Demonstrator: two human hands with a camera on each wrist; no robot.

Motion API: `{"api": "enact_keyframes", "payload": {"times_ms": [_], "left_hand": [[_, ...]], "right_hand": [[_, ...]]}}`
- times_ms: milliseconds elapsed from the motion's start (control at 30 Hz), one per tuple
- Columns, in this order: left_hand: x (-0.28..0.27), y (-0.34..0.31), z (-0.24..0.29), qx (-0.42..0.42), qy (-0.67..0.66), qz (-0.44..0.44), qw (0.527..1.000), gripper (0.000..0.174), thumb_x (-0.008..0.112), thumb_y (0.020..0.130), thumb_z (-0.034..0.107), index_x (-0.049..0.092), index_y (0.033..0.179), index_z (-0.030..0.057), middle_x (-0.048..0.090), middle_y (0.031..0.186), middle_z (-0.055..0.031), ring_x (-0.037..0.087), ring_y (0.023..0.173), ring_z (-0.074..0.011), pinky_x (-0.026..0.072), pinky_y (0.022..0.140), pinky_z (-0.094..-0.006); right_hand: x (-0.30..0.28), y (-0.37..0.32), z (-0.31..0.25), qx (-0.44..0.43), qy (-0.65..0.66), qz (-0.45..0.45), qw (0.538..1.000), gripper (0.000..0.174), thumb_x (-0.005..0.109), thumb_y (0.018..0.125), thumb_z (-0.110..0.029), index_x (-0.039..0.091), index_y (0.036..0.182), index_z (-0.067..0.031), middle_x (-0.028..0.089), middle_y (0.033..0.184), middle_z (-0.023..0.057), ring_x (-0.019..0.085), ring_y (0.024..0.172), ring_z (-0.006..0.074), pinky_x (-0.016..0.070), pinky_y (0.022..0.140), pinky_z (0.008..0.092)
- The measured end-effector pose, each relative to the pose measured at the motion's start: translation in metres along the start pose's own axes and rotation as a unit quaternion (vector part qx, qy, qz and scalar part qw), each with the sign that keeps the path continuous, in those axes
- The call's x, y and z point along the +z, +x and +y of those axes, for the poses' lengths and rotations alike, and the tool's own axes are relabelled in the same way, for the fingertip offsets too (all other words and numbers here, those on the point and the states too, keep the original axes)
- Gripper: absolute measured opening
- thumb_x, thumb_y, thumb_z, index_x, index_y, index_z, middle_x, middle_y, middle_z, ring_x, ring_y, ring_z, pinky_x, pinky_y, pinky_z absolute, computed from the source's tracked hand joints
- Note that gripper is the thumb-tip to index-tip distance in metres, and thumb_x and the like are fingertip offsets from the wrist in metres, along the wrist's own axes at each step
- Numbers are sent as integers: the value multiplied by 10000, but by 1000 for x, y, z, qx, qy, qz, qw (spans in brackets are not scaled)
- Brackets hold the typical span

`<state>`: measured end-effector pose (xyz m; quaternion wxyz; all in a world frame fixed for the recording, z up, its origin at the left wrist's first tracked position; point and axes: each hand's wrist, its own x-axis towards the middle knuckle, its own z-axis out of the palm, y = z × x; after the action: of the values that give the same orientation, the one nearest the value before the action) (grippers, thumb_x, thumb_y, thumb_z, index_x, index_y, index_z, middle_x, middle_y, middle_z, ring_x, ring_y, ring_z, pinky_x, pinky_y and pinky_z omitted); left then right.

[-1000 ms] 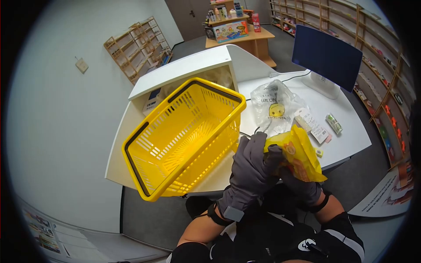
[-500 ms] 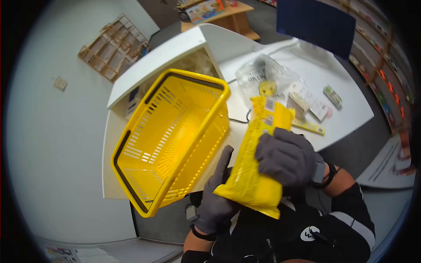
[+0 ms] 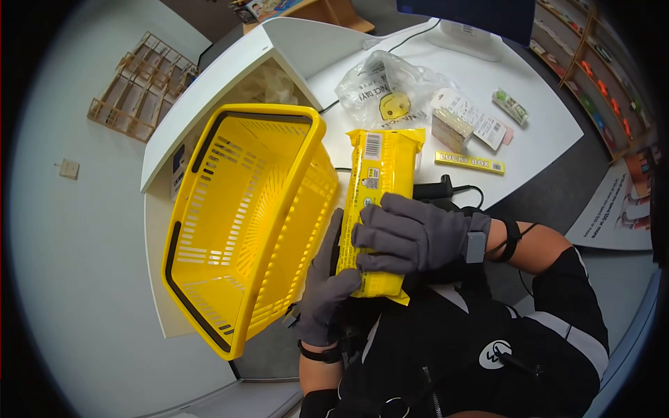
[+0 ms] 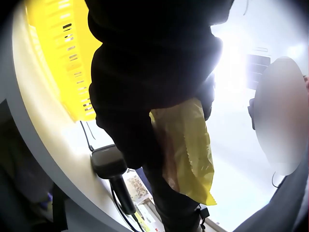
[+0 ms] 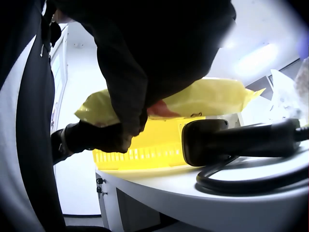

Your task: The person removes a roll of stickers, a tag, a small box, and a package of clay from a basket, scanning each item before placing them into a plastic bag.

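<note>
Both gloved hands have a yellow package [image 3: 376, 167], its barcode side facing up, above the counter edge beside the basket. At its lower left, the left hand [image 3: 320, 296] grips it with the thumb over the edge; its other fingers are partly hidden. The right hand [image 3: 418, 237] holds the package from the right, fingers across its face. In the left wrist view the package [image 4: 186, 150] hangs below a dark hand. The right wrist view shows the package [image 5: 203, 99] above a black handheld scanner [image 5: 241, 140], which lies on the counter.
A yellow basket [image 3: 244, 230] stands at left on the white counter [image 3: 536, 146]. Toward the back right are a plastic bag [image 3: 383, 90], a small clear pack [image 3: 451, 129], a card [image 3: 488, 129], a Lucky Box strip [image 3: 468, 162], a green-white item [image 3: 510, 106] and a monitor [image 3: 474, 17].
The package has turned so its length points away from the body and its barcode side shows. The left hand let go of it, then took hold of its lower left; the right hand moved across it.
</note>
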<state>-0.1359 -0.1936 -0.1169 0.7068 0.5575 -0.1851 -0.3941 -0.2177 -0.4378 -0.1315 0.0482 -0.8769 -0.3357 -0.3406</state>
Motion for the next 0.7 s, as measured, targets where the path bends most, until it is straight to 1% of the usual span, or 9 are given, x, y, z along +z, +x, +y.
{"api": "enact_keyframes", "payload": {"times_ms": [67, 167, 200, 267, 300, 400, 433, 567, 700], "left_hand": [[-1, -1, -8, -9, -2, 23, 1000, 1101, 782, 857, 231, 268, 1796, -29, 486, 1718, -189, 537, 1526, -282, 441, 1270, -418], [-2, -1, -21, 49, -16, 62, 997, 1083, 786, 839, 162, 298, 1786, -32, 571, 1640, -185, 604, 1453, -275, 485, 1221, -409], [-9, 0, -25, 48, -15, 64, 997, 1083, 786, 839, 162, 298, 1786, -32, 571, 1640, -185, 604, 1453, -275, 485, 1221, -409], [-25, -2, -35, 68, 60, 80, 993, 1082, 787, 824, 129, 308, 1781, -32, 627, 1575, -181, 657, 1379, -272, 521, 1173, -405], [-30, -4, -39, 76, 96, 89, 988, 1082, 787, 817, 112, 313, 1779, -32, 655, 1542, -180, 684, 1342, -270, 538, 1149, -403], [-32, -3, -41, 71, 90, 109, 987, 1093, 797, 811, 129, 315, 1779, -28, 688, 1492, -179, 711, 1289, -268, 556, 1120, -407], [-32, -4, -42, 69, 90, 116, 987, 1098, 802, 808, 138, 316, 1779, -25, 705, 1466, -179, 725, 1262, -267, 565, 1106, -409], [-37, -2, -48, 75, 31, 118, 990, 1109, 784, 786, 119, 322, 1788, 5, 723, 1423, -182, 739, 1227, -264, 574, 1084, -404], [-36, -6, -59, 82, -31, 132, 987, 1103, 760, 767, 89, 341, 1785, 14, 730, 1406, -190, 740, 1219, -261, 574, 1077, -401]], "right_hand": [[0, -3, 2, 14, -6, -7, 1000, 489, 825, 918, -245, 687, 1374, -136, 684, 1430, 104, 694, 1326, 307, 557, 1114, 489], [-8, -10, 10, 206, 39, -16, 978, 640, 894, 840, -313, 672, 1408, -119, 675, 1432, 125, 686, 1348, 350, 550, 1120, 526], [-12, -16, 11, 206, 42, -15, 978, 640, 894, 840, -313, 672, 1408, -119, 675, 1432, 125, 686, 1348, 350, 550, 1120, 526], [-19, -28, 11, 353, -46, -2, 934, 706, 914, 774, -299, 657, 1389, -65, 690, 1380, 170, 705, 1301, 380, 566, 1062, 531], [-20, -29, 14, 352, -42, -4, 935, 706, 914, 774, -299, 657, 1389, -65, 690, 1380, 170, 705, 1301, 380, 566, 1062, 531], [-23, -35, 28, 456, 102, -243, 850, 675, 862, 788, -223, 630, 1388, -16, 692, 1358, 221, 713, 1235, 389, 570, 985, 526], [-17, -38, 26, 458, 105, -245, 848, 675, 862, 788, -223, 630, 1388, -16, 692, 1358, 221, 713, 1235, 389, 570, 985, 526], [28, -47, 25, 395, 48, -223, 890, 658, 824, 809, -174, 602, 1402, 6, 752, 1195, 216, 751, 1013, 392, 577, 838, 532], [48, -37, 28, 479, 23, -262, 838, 645, 795, 845, -148, 575, 1427, 22, 787, 1019, 177, 762, 841, 400, 582, 744, 536]]}}
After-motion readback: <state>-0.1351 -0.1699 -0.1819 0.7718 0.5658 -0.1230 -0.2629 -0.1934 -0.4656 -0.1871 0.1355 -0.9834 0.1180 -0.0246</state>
